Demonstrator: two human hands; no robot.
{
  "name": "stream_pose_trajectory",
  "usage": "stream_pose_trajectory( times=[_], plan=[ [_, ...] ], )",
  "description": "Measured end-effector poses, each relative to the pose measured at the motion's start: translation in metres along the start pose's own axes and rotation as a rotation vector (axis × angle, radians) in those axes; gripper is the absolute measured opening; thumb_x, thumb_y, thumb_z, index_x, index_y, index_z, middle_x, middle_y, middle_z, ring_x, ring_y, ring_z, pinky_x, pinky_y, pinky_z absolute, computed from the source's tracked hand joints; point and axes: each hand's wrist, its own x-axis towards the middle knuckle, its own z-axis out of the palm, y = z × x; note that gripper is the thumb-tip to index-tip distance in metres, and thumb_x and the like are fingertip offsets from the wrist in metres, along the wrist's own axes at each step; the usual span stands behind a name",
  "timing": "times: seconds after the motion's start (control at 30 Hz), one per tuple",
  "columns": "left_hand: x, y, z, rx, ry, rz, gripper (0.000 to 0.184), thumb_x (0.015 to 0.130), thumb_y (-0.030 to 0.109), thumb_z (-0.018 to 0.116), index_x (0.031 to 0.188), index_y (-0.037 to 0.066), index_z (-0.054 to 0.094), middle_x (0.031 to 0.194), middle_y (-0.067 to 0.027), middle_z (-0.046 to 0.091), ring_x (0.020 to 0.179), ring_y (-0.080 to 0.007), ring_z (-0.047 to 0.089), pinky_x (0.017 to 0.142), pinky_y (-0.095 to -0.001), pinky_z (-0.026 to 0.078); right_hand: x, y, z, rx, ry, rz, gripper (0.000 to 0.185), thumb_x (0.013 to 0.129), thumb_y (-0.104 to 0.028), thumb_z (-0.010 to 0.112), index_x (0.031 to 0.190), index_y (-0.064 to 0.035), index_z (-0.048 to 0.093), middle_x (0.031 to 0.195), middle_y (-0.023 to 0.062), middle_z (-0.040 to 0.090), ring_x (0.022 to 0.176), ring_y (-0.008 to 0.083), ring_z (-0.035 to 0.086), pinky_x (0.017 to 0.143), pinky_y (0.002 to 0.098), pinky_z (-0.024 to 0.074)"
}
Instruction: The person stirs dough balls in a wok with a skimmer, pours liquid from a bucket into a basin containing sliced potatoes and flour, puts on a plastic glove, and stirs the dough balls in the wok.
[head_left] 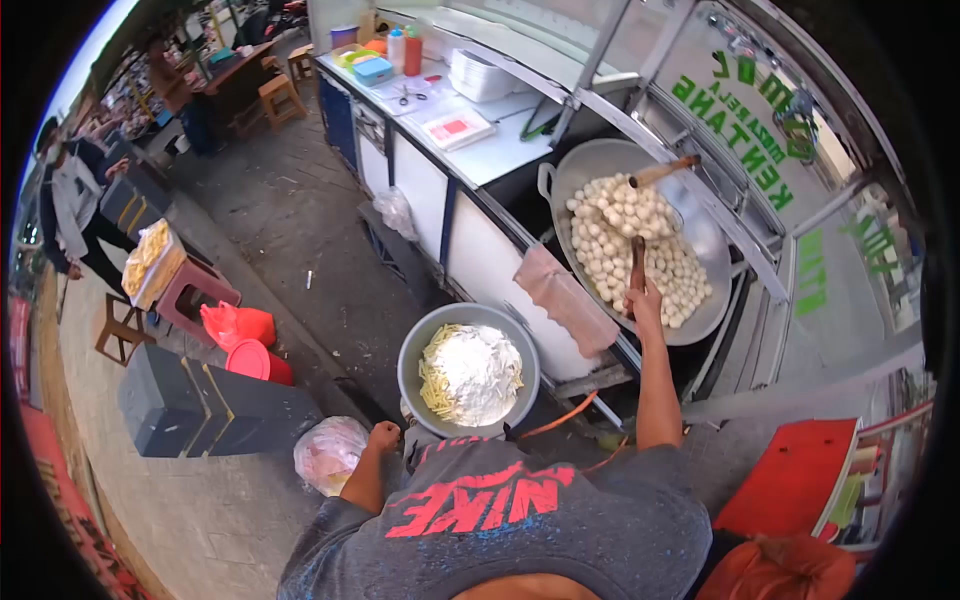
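A wide metal wok on the cart at the right holds many round whitish balls. My right hand is wrapped round the wooden handle of a utensil whose far end is among the balls. A second wooden handle rests over the wok's back part. Below and left of the wok stands a grey basin with pale yellow strips and a heap of white powder. Just left of the basin, my left hand is closed; what it holds, if anything, is hidden.
The cart counter carries scissors, bottles and white trays. A pink cloth hangs at its edge. At the left are a grey box, a red bucket, a plastic bag and a stool with a yellow-filled bag. A person stands farther back.
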Motion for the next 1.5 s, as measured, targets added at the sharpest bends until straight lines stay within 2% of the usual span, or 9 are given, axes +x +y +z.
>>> stream_pose_trajectory(
  times=[0.17,0.23,0.4,0.53,0.87,1.03,1.23,1.43,1.5],
  plan=[
    [0.016,0.034,0.013,0.011,-0.117,-0.079,0.020,0.087,0.020,0.056,0.091,0.002,0.062,0.073,-0.0081,0.063,0.055,-0.0142,0.057,0.042,-0.0268,0.043,-0.051,-0.014,-0.019,-0.756,0.157,-0.236,0.045,0.073,-0.004,0.054,0.118,-0.0039,0.051,0.091,0.0174,0.063,0.084,0.0339,0.063,0.072,0.0392,0.0485],
    [0.049,0.021,0.021,0.055,-0.156,0.009,0.020,0.086,0.020,0.056,0.089,0.001,0.062,0.071,-0.0086,0.062,0.051,-0.0138,0.055,0.040,-0.0264,0.041,-0.082,-0.023,-0.029,-0.992,0.194,-0.060,0.067,0.071,-0.006,0.056,0.136,-0.0138,0.040,0.109,0.0197,0.062,0.104,0.0384,0.057,0.085,0.0437,0.0462],
    [0.049,0.063,0.020,0.138,-0.129,0.214,0.027,0.087,0.023,0.053,0.083,-0.002,0.062,0.059,-0.0096,0.059,0.043,-0.0134,0.050,0.039,-0.0281,0.039,-0.109,-0.039,-0.090,-1.377,0.348,0.087,0.074,0.072,-0.005,0.058,0.141,-0.0215,0.035,0.109,0.0178,0.057,0.100,0.0396,0.058,0.083,0.0485,0.0472],
    [0.049,0.074,0.024,-0.069,-0.093,0.141,0.030,0.086,0.020,0.057,0.105,-0.003,0.061,0.081,-0.0103,0.064,0.057,-0.0175,0.062,0.043,-0.0278,0.047,-0.075,-0.046,-0.155,-1.505,0.431,0.157,0.075,0.072,-0.003,0.055,0.142,-0.0194,0.034,0.104,0.0198,0.060,0.098,0.0383,0.060,0.081,0.0477,0.0482],
    [0.001,-0.035,0.006,-0.051,-0.100,-0.136,0.032,0.084,0.028,0.058,0.104,0.003,0.061,0.079,-0.0086,0.063,0.061,-0.0185,0.064,0.047,-0.0331,0.050,0.060,0.048,-0.090,-1.084,0.270,0.118,0.040,0.069,-0.011,0.059,0.105,0.0049,0.051,0.100,0.0287,0.061,0.097,0.0424,0.060,0.085,0.0433,0.0469],
    [-0.035,-0.034,0.005,-0.033,-0.042,-0.187,0.030,0.085,0.026,0.057,0.105,0.004,0.061,0.080,-0.0076,0.063,0.064,-0.0178,0.065,0.048,-0.0317,0.050,0.148,0.085,0.008,0.224,0.215,0.327,0.009,0.070,0.005,0.053,0.069,-0.0016,0.047,0.056,0.0088,0.049,0.043,0.0186,0.048,0.041,0.0298,0.0388],
    [-0.028,-0.002,0.010,-0.036,0.005,-0.074,0.027,0.085,0.022,0.056,0.091,-0.003,0.065,0.073,-0.0101,0.064,0.056,-0.0169,0.061,0.050,-0.0313,0.050,0.133,0.042,0.020,0.326,0.017,0.230,0.009,0.078,0.001,0.055,0.084,-0.0048,0.052,0.064,0.0057,0.053,0.049,0.0130,0.050,0.041,0.0251,0.0409],
    [0.012,0.022,0.016,-0.041,-0.028,0.078,0.028,0.087,0.023,0.057,0.102,-0.001,0.061,0.075,-0.0072,0.061,0.056,-0.0160,0.061,0.042,-0.0273,0.045,0.010,0.015,0.001,-0.125,0.044,-0.051,0.045,0.074,0.000,0.054,0.119,-0.0017,0.051,0.074,0.0074,0.055,0.051,0.0131,0.052,0.043,0.0292,0.0423],
    [0.027,0.026,0.022,-0.003,-0.074,0.096,0.028,0.086,0.022,0.057,0.101,-0.001,0.061,0.075,-0.0074,0.061,0.056,-0.0160,0.060,0.041,-0.0272,0.044,-0.015,0.004,-0.011,-0.439,0.087,-0.169,0.061,0.071,-0.002,0.055,0.131,-0.0036,0.045,0.088,0.0132,0.063,0.072,0.0229,0.063,0.060,0.0330,0.0486]
  ],
)
